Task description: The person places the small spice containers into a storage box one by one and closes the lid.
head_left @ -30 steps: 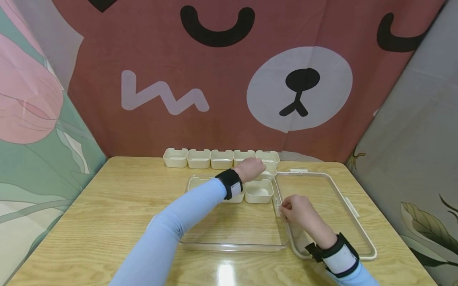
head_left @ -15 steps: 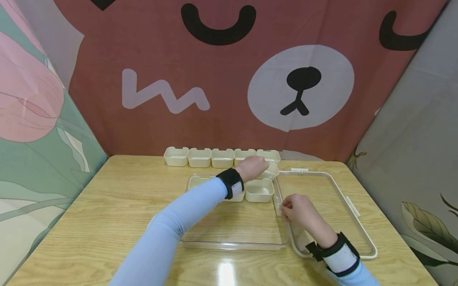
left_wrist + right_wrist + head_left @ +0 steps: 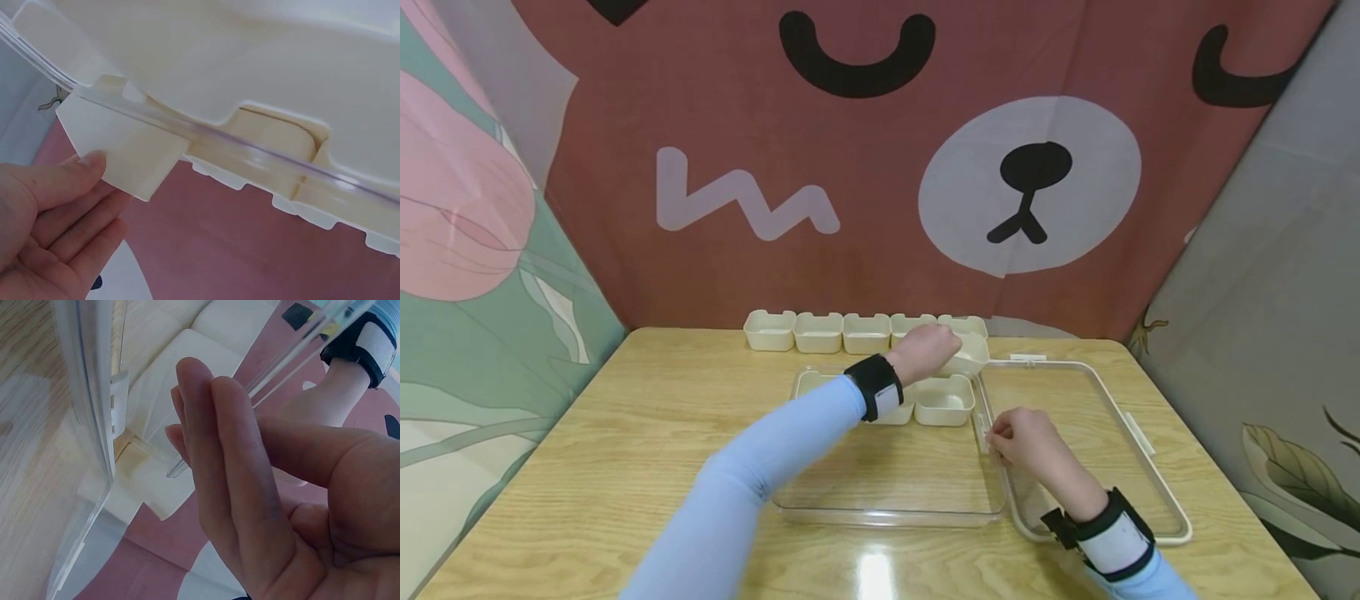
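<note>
My left hand (image 3: 925, 350) reaches over the far right corner of a clear plastic box (image 3: 887, 517). It pinches a small cream bin (image 3: 125, 144) at its edge, with the thumb on the near side in the left wrist view. Inside the box, along its far side, stand cream bins, including one at the right (image 3: 943, 402); my left arm partly covers the others. My right hand (image 3: 1030, 450) is at the box's right wall, its fingers and thumb pinching the rim, though the contact is partly hidden in the right wrist view.
A row of cream bins (image 3: 818, 333) lines the table's back edge against the bear-print cloth (image 3: 737, 275). To the right, touching or close beside the box, lies a clear lid with a white rim (image 3: 1150, 475) and clips. The wooden table (image 3: 625, 467) extends left and in front.
The cream bin in my left hand has risen slightly and tilted, while that hand shifted a little to the left. My right hand keeps its place at the box wall.
</note>
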{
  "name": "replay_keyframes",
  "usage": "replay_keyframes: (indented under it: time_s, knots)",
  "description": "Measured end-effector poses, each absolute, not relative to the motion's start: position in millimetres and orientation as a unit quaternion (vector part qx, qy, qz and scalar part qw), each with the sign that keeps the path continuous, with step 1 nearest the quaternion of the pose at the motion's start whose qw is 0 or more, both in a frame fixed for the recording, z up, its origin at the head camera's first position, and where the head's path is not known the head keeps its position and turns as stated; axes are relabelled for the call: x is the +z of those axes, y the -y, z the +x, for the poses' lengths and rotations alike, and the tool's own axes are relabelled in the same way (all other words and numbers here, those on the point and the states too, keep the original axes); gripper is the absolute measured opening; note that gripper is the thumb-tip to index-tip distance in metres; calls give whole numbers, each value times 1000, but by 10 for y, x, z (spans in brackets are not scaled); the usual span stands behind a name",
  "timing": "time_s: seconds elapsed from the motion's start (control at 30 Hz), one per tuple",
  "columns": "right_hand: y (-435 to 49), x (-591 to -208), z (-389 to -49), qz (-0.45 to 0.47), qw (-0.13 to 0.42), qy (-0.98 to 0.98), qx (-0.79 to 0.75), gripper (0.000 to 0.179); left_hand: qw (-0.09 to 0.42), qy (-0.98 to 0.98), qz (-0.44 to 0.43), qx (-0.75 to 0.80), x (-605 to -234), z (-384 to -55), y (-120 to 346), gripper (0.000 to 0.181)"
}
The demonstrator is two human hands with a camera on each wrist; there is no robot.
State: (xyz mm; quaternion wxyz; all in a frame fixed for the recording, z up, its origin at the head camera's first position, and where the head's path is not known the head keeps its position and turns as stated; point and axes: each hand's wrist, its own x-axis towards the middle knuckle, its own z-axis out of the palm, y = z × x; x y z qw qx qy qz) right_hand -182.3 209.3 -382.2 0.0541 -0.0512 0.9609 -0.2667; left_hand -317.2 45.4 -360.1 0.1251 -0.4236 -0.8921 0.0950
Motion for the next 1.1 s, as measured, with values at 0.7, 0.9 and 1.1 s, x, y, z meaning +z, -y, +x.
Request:
replay_keyframes:
  time_s: [0.7,0.9,1.1]
  knots:
    - [-2097,-3834,-1821,-46,56,-961,-268,9,169,893,-409,83,-3483,-3048,-94,28]
    - [-2088,-3835,-1823,-45,58,-961,-268,8,177,888,-418,76,-3441,-2980,31,29]
    - [-2087,-3843,-1821,-45,55,-960,-270,9,176,892,-413,53,-3410,-2921,136,30]
